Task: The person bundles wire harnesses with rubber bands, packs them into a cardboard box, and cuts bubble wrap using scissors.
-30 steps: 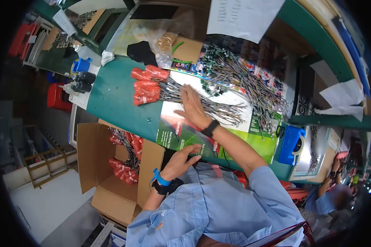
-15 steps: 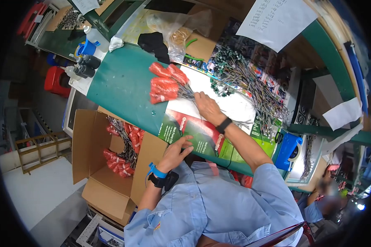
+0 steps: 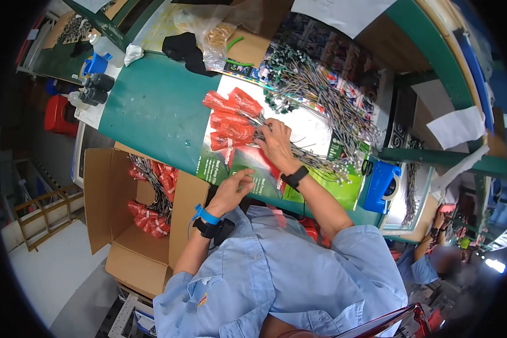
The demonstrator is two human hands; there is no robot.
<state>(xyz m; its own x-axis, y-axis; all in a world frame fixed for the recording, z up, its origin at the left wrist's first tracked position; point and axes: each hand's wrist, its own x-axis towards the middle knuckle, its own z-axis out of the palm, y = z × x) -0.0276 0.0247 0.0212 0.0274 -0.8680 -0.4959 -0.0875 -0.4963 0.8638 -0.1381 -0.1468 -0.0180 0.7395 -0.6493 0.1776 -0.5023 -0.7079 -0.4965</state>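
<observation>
Several bundles of thin cables (image 3: 321, 162) lie on the bench, their left ends wrapped in red plastic bubble wrap (image 3: 234, 119). My right hand (image 3: 277, 147), with a black band on its wrist, has its fingers curled over the cables just right of the wraps. Nothing shows in my left hand (image 3: 231, 192), which hovers loosely open over the front of a green and red printed sheet (image 3: 259, 179). A blue strap and a black band circle the left wrist. Behind my right hand lies a large pile of loose cables (image 3: 338, 101) with dark green ends.
An open cardboard box (image 3: 104, 197) at left holds more red-wrapped bundles (image 3: 152, 219). Dark bottles (image 3: 98, 83), a black cloth (image 3: 183, 49) and a plastic bag (image 3: 217, 36) sit on the bench (image 3: 152, 107). A blue tape dispenser (image 3: 382, 188) stands right. Another person (image 3: 428, 262) is at far right.
The view has shifted. Another red-wrapped end now shows beside the others, and the cables trail to the right under my right hand. My left hand stays near the sheet, its fingers drawn closer together.
</observation>
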